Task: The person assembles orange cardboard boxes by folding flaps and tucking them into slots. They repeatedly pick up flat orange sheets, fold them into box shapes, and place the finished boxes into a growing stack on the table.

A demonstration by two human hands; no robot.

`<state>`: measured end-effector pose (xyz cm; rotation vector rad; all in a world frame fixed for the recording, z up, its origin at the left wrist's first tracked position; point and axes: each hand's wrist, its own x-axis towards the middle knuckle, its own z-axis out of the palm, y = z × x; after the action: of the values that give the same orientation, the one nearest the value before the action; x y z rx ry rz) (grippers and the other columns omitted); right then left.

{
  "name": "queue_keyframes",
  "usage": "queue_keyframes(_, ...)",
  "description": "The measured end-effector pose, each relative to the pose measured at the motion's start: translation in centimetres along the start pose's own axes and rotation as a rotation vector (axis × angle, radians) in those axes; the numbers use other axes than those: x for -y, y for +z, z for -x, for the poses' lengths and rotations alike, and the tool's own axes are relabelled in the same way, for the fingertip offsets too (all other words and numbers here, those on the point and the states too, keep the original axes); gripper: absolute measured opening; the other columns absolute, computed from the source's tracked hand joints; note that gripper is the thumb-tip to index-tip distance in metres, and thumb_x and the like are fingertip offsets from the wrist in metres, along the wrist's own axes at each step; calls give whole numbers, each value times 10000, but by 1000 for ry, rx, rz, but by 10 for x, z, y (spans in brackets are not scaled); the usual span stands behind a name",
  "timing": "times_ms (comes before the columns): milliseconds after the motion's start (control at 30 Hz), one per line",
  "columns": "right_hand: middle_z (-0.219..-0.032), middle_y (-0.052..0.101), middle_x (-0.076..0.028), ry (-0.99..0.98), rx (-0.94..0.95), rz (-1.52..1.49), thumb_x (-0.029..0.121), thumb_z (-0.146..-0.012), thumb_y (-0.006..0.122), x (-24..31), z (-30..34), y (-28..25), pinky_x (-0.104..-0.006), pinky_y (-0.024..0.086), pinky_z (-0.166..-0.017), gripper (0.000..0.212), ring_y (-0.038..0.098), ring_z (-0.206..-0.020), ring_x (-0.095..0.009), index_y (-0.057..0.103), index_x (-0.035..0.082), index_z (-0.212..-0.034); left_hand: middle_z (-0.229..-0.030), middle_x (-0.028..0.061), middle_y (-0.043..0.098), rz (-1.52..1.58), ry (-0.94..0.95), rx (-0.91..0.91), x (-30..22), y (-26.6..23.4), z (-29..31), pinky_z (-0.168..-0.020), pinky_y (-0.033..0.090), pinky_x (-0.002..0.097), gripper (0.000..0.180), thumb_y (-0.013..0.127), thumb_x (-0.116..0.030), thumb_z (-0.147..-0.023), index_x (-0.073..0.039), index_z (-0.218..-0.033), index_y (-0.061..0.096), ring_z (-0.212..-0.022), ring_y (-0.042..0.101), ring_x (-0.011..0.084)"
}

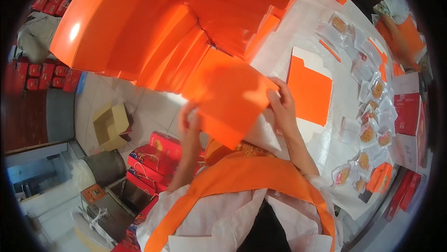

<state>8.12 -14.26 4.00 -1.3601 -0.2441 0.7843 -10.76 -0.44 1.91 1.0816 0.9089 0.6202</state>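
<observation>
Orange rectangular cardboard piece (228, 96): likely light, stiffish; best held by edges. Left hand (188, 120) grip closed at left edge; right hand (282, 104) pinching right.

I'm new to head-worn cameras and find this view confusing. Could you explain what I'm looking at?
There is no machine here, just a person's two bare hands. The picture comes from a wide fisheye camera on their head, looking down, so straight edges bend toward the rim. The left hand and right hand hold an orange card piece between them. On the white-covered table to the right lie a flat orange-and-white card and clear-wrapped round items. Large orange card shapes fill the upper left. An open cardboard box sits on the floor.
</observation>
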Motion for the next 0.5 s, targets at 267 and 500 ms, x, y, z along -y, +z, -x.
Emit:
queue_keyframes(267,-1210,425,-88,-63,248,-25,154,-902,475,-33,-36,25,-315,425,-875,445,444,-1131,-197,315,60,-1307,-1312,110,327,-4,179,-259,19,7,-6,-932,338,309,536,471,-159,-900,-31,-1352,213,-1116,403,190)
queue_keyframes(500,-1336,376,-87,-134,423,244,93,-869,511,-43,-16,19,-323,389,-939,523,431,-1180,-214,283,36,-1336,-1327,154,311,-89,73,-90,18,39,0,-1028,215,334,511,411,-166,-918,20,-1347,204,-1227,305,237)
